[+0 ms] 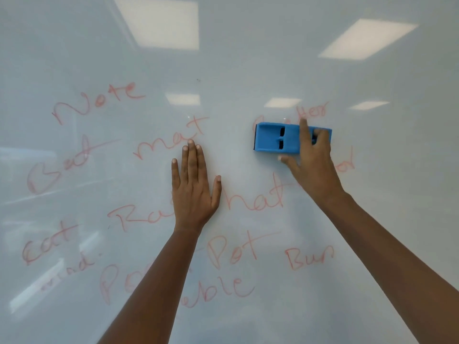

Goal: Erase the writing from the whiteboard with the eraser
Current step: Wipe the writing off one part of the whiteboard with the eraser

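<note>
A white whiteboard (pixel 228 58) fills the view, covered with several words in red marker, such as "Note" (pixel 96 101), "mat" (pixel 171 139), "hat" (pixel 255 197) and "Bun" (pixel 309 256). My right hand (pixel 314 160) grips the right end of a blue eraser (pixel 278 139) and presses it flat on the board over a partly hidden word at the upper right. My left hand (pixel 193 184) lies flat on the board with fingers spread, between "mat" and "hat", covering the end of "Rat".
Ceiling lights (pixel 159 21) reflect in the glossy board. More red words, "Bed" (pixel 59 165) and "Pot" (pixel 231 252), lie at the left and below my arms.
</note>
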`<state>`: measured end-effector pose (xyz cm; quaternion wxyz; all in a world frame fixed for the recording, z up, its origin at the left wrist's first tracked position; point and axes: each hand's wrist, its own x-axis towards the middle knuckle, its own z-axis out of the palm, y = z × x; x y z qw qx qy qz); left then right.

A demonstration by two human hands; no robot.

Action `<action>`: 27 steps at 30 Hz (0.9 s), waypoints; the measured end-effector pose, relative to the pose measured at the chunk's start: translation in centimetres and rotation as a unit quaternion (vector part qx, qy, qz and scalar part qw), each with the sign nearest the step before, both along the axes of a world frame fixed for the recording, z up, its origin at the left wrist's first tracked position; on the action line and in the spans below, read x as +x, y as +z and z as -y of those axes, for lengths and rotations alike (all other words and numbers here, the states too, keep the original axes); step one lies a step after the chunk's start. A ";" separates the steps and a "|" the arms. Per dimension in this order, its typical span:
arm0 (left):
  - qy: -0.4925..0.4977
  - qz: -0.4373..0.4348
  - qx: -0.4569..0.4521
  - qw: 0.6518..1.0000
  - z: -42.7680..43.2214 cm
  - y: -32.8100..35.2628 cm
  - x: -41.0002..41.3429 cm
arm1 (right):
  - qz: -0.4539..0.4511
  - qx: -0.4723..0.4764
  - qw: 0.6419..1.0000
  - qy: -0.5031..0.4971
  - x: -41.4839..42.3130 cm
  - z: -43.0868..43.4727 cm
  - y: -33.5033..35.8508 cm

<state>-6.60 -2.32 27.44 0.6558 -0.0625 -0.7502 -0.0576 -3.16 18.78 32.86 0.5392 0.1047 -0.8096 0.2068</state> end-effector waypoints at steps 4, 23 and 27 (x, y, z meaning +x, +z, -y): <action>-0.001 -0.009 -0.005 1.000 0.0 0.0 -0.2 | -0.034 0.030 0.998 -0.042 0.0 -1.2 -0.7; -0.004 -0.010 0.001 1.000 0.0 -0.2 0.0 | -0.141 0.017 0.987 -0.080 -3.9 -7.8 8.3; -0.039 -0.011 0.004 0.999 0.2 -0.3 0.1 | -0.161 0.073 0.980 -0.087 -3.9 -4.9 4.5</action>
